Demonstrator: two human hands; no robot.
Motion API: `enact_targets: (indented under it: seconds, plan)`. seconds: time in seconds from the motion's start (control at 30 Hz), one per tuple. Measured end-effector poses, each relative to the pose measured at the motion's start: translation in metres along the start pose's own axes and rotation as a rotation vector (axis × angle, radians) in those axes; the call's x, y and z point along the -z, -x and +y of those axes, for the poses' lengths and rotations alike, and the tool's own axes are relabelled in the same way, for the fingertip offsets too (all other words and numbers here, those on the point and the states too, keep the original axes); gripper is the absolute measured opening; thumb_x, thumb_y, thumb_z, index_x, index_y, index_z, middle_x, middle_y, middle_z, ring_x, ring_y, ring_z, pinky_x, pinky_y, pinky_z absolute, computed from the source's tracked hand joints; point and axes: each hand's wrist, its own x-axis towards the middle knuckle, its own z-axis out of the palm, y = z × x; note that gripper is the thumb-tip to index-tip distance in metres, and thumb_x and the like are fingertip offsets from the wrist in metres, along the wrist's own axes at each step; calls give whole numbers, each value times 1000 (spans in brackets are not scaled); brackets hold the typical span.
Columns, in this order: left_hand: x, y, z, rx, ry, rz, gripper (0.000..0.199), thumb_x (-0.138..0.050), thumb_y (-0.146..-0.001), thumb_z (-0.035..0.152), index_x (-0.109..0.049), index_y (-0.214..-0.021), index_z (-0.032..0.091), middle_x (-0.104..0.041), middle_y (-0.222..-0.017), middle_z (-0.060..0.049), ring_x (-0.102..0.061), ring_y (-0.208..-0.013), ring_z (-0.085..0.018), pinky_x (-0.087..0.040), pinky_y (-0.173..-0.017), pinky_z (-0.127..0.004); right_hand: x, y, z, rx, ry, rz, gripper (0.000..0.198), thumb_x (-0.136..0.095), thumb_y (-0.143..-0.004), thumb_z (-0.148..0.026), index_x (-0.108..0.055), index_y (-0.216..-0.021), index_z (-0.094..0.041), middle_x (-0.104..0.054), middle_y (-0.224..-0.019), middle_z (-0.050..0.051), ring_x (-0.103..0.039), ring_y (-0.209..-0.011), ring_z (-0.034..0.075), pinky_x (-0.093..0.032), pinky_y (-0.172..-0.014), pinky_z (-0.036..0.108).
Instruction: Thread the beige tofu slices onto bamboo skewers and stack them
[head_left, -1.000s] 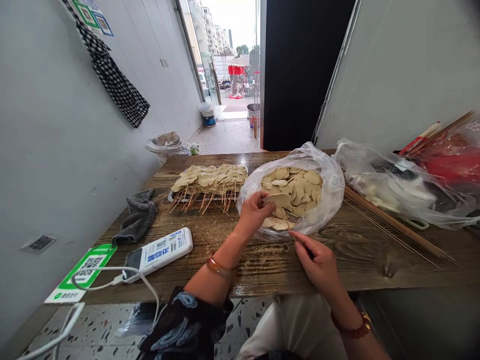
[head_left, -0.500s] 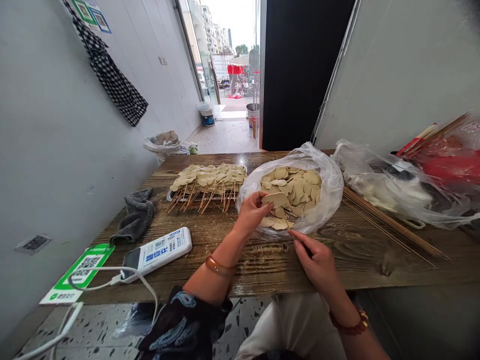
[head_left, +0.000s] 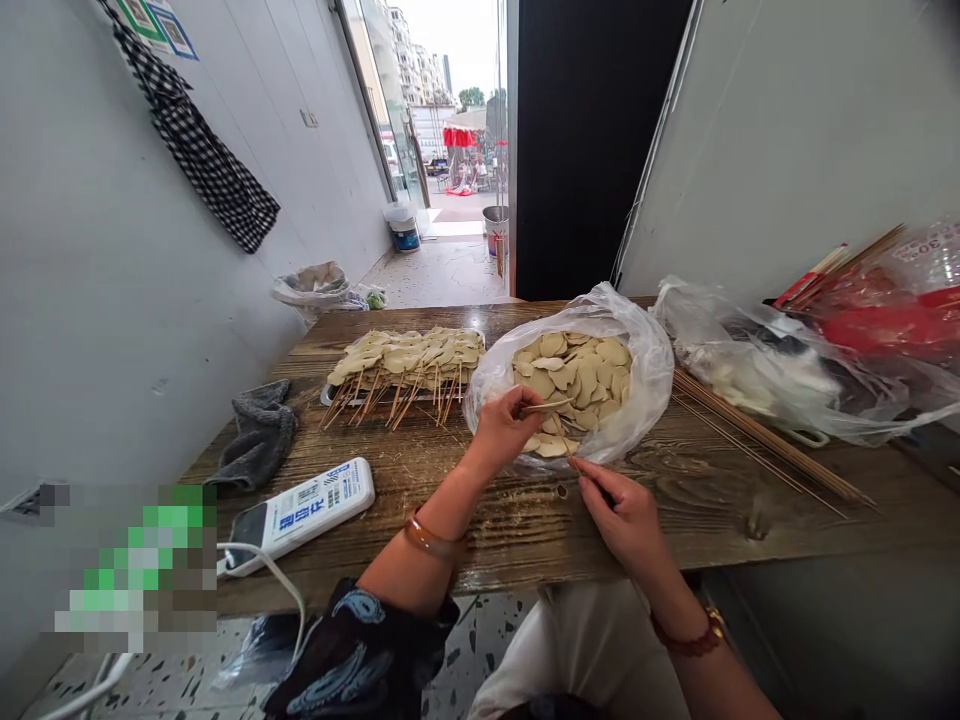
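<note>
Over the near left rim of a clear plastic bag, my left hand pinches a thin pale beige slice, seen nearly edge-on. More such slices fill the bag. My right hand, closed at the bag's front edge, grips a thin wooden skewer whose upper end points at the held slice. Whether the tip has pierced the slice is hard to make out. Left of the bag, a metal tray carries stacked skewered slices, their sticks jutting toward me.
Loose skewers lie right of the bag, beside crumpled plastic bags and a red package. A grey cloth and a white power bank with a cable lie on the left of the wooden table.
The slice in my left hand has turned from showing its broad face to nearly edge-on. My right hand still holds the skewer below it. The whole view has shifted slightly.
</note>
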Motion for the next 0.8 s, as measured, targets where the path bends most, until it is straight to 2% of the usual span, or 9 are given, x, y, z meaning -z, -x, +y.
enact_targets:
  seconds: [0.13,0.23,0.37,0.47,0.8]
  plan:
    - [-2,0,-2,31,76,-33,15,-70,-63,19,-60,-72,14,-57,-67,2,-49,-63,-8,-38,-58,-19,0,-1,-2,-4,-14,22,30,-53,-85,-25,-74,-105,-22,-75,-102,7,-72,-91,23,-57,-83,35]
    - [-5,2,-2,111,206,-33,20,-72,-63,22,-58,-74,15,-57,-66,3,-51,-61,-8,-40,-59,-19,1,-2,-4,-1,-18,27,30,-53,-85,-25,-74,-106,-23,-74,-103,7,-71,-92,23,-57,-83,36]
    - [-7,5,-1,247,391,16,29,-72,-63,26,-56,-85,15,-59,-68,2,-54,-57,-8,-42,-54,-19,2,-1,-5,14,-17,17,29,-53,-85,-26,-74,-105,-23,-74,-102,6,-72,-91,23,-57,-84,36]
    - [-6,6,0,293,469,-3,36,-74,-61,24,-59,-92,15,-61,-71,1,-56,-58,-9,-40,-50,-18,2,0,-6,18,-10,2,30,-53,-86,-26,-74,-106,-22,-74,-103,7,-71,-92,23,-57,-83,35]
    - [-3,7,1,339,559,24,36,-80,-57,34,-60,-78,13,-62,-70,-1,-56,-57,-8,-42,-50,-19,4,2,-4,36,-3,-44,30,-53,-87,-27,-73,-107,-24,-74,-105,6,-71,-94,23,-57,-85,36]
